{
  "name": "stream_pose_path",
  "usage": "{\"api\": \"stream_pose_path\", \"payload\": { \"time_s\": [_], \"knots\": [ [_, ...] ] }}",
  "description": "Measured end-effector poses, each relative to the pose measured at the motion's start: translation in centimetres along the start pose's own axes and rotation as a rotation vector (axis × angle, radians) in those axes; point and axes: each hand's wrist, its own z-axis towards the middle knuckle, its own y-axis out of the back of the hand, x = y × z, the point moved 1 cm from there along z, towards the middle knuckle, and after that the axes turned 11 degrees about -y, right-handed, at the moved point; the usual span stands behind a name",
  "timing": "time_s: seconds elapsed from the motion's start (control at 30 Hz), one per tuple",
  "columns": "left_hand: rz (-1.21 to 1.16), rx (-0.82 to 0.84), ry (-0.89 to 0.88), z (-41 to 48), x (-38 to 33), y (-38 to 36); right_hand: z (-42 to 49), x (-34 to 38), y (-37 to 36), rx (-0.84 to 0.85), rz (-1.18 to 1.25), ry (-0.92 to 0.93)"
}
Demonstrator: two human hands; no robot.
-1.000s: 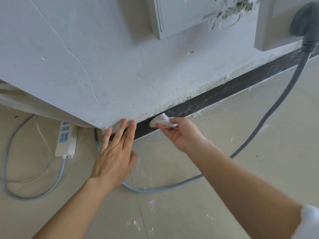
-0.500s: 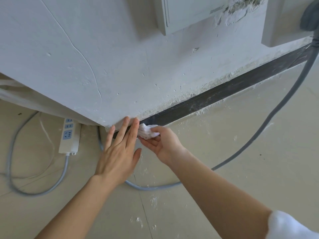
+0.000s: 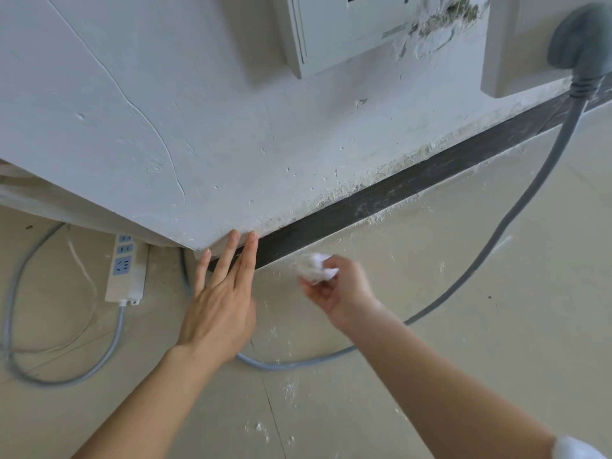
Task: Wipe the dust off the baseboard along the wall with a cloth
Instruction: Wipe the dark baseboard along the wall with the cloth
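Head view: a person's left hand point(image 3: 218, 313) lies flat, fingers straight, tips touching the wall's lower corner. The right hand point(image 3: 341, 289) pinches a crumpled white cloth point(image 3: 314, 266) just off the dark baseboard point(image 3: 381, 197). The soiled cloth may smear plaster dust rather than lift it, and the grey cable point(image 3: 496, 233) could snag. Blur obscures the right fingers; the left fingers hide the baseboard's end.

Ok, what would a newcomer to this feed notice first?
The dark baseboard strip, streaked with white dust, runs along the foot of the white plaster wall. The right hand grips a crumpled white cloth just off it, blurred; the left hand has straight fingers touching the wall's corner. A thick grey cable loops across the pale floor.
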Motion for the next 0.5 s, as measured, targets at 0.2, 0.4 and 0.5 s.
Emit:
{"api": "stream_pose_path", "payload": {
  "time_s": [0.2,0.4,0.5],
  "knots": [
    [-0.018,-0.009,0.03,-0.1,0.0,-0.4,5.3,-5.3,-4.8,0.098,-0.08,-0.067],
    [-0.031,0.046,0.022,0.1,-0.6,-0.2,3.5,2.0,-1.2,-0.01,0.103,0.119],
    [-0.017,0.051,0.025,0.1,-0.9,-0.1,2.0,5.4,0.9,-0.045,0.207,0.217]
  ]
}}
